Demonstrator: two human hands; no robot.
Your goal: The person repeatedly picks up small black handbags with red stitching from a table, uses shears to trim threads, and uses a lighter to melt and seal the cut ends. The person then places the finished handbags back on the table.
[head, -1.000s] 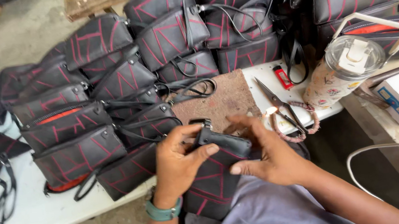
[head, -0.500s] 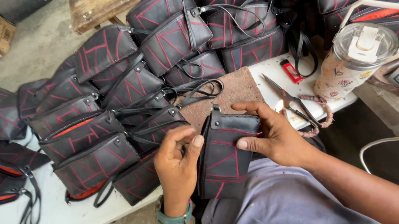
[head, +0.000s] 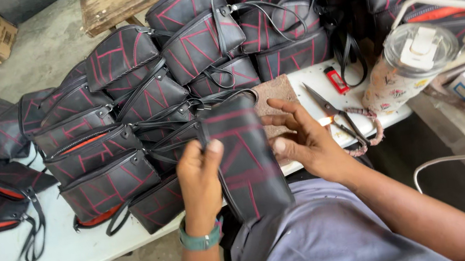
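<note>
Both hands meet at a black pouch with red stitching (head: 246,159), held upright over the white table's (head: 67,259) near edge. Left hand (head: 199,175) pinches its nine-o'clock edge, thumb on front. Right hand (head: 302,141) rests half-open at three o'clock, fingers spread. Scissors (head: 337,115) lie just beyond at three o'clock.

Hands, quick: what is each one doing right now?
Left hand: closed on the edge of the black pouch with red stitching, thumb on its front.
Right hand: open, fingers spread, touching the pouch's other edge.
</note>
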